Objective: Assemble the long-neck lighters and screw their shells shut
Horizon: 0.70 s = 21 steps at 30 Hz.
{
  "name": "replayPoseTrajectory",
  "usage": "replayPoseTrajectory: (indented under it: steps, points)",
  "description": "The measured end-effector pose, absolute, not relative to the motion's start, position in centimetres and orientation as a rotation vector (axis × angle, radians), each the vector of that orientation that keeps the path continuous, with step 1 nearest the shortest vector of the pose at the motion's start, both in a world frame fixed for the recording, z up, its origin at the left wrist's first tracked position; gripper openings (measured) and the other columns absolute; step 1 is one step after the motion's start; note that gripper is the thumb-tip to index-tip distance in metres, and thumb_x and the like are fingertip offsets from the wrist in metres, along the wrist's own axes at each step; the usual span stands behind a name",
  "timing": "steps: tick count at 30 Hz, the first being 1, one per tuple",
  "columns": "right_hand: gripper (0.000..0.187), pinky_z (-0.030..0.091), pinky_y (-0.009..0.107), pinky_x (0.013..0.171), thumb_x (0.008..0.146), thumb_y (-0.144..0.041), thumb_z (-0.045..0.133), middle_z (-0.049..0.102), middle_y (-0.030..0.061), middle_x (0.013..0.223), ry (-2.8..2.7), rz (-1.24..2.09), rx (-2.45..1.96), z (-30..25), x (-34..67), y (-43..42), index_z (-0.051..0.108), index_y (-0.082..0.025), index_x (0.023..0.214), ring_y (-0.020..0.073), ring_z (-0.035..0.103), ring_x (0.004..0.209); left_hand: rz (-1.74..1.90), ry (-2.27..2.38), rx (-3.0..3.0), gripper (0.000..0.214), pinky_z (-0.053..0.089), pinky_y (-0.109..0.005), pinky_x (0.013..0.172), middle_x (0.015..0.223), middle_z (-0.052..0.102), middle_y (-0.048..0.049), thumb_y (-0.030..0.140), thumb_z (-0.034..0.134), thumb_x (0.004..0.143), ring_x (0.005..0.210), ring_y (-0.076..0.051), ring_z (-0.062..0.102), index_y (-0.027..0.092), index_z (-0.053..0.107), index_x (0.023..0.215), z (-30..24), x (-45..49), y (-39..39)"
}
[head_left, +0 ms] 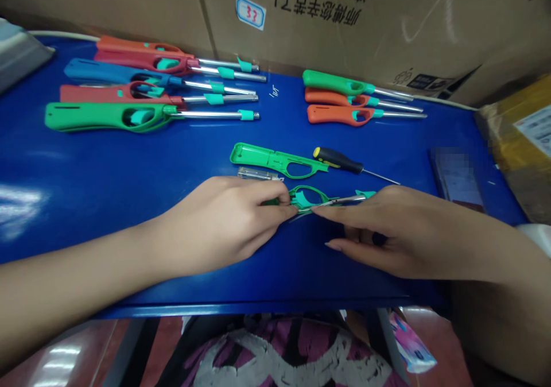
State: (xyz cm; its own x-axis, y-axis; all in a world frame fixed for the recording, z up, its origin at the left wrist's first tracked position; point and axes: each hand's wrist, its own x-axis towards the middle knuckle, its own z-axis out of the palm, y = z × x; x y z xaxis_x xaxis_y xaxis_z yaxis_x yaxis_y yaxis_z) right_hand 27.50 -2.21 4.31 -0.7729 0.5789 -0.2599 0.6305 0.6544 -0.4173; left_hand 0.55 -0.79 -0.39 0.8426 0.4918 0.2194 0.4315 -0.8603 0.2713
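An opened green gas lighter (316, 192) lies near the front of the table, its inside showing, with a teal trigger and a thin metal tube (350, 199). My left hand (228, 220) is closed in a pinch at the lighter's handle end, which its fingers partly hide. My right hand (400, 232) presses its index fingertip on the lighter by the base of the tube; its thumb is apart below. Just behind lies the other green shell half (275, 160). A clear fuel tank (258, 174) lies beside my left hand. A black and yellow screwdriver (340, 160) points right.
Several assembled lighters (107, 116) lie in a stack at the back left. Three more lighters (336, 113) lie at the back right. A large cardboard box (275, 48) walls off the table's back. At right are a dark flat object (458, 174) and a taped box (516, 140).
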Motion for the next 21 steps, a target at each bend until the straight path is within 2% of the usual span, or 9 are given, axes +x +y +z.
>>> replayPoseTrajectory:
  steps: [5,10,13,21]
  points:
    - [0.031,0.037,0.026,0.055,0.101,-0.036,0.054,0.075,0.0012,0.078,2.789,-0.742,1.022,4.22,27.68,-2.25,0.068,-0.021,0.125,0.0120,0.063,0.059,0.424,0.709,2.829,0.024,0.054,-0.028,0.069,0.101,0.068,-0.0050,0.018,0.052,0.099,0.079,-0.017,0.067,0.021,0.071,0.112,-0.33,0.55,-0.84]
    - [0.020,0.035,0.027,0.055,0.099,-0.032,0.057,0.073,-0.0030,0.071,2.864,-0.704,1.024,4.20,27.74,-2.27,0.071,-0.021,0.107,0.0097,0.058,0.051,0.434,0.703,2.816,0.024,0.054,-0.028,0.069,0.101,0.069,-0.0060,0.018,0.053,0.098,0.079,-0.018,0.067,0.021,0.071,0.113,-0.43,0.53,-0.87]
    - [0.021,0.034,0.027,0.055,0.100,-0.035,0.056,0.071,-0.0041,0.066,2.874,-0.681,1.024,4.22,27.75,-2.28,0.071,-0.021,0.097,0.0097,0.056,0.050,0.433,0.705,2.819,0.024,0.054,-0.029,0.068,0.101,0.069,-0.0061,0.018,0.053,0.098,0.079,-0.018,0.066,0.021,0.071,0.113,-0.44,0.54,-0.86]
    - [0.024,0.032,0.027,0.056,0.101,-0.035,0.053,0.073,-0.0024,0.070,2.877,-0.629,1.035,4.40,27.63,-2.11,0.071,-0.022,0.093,0.0111,0.059,0.056,0.380,0.645,2.966,0.024,0.054,-0.031,0.066,0.093,0.066,-0.0073,0.019,0.049,0.100,0.076,-0.020,0.065,0.017,0.071,0.112,-0.04,0.49,-0.74]
